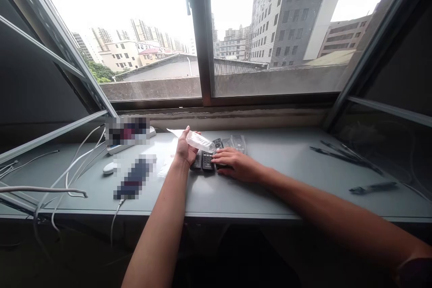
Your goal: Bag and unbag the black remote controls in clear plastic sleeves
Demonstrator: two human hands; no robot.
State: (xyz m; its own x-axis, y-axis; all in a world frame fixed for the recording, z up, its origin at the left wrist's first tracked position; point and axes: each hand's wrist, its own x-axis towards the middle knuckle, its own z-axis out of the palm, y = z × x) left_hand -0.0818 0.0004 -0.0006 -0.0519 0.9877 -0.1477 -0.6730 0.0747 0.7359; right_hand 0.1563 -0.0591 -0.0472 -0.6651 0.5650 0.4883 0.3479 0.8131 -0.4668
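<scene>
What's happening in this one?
A person works with both hands at a table by a window. The left hand holds a crinkled white plastic bag above several dark remote controls lying side by side. The right hand is over the remotes, fingertips near the bag's end; whether it grips anything is unclear. A clear bag lies just behind them.

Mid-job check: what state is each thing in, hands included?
Left hand: closed on the white plastic wrapper
White plastic wrapper: held up, tilted
Right hand: palm down at the remotes, grip unclear
Remote controls: side by side, partly covered
Clear plastic bag: lying on the desk
Slim dark items: lying at right, blurred
</scene>
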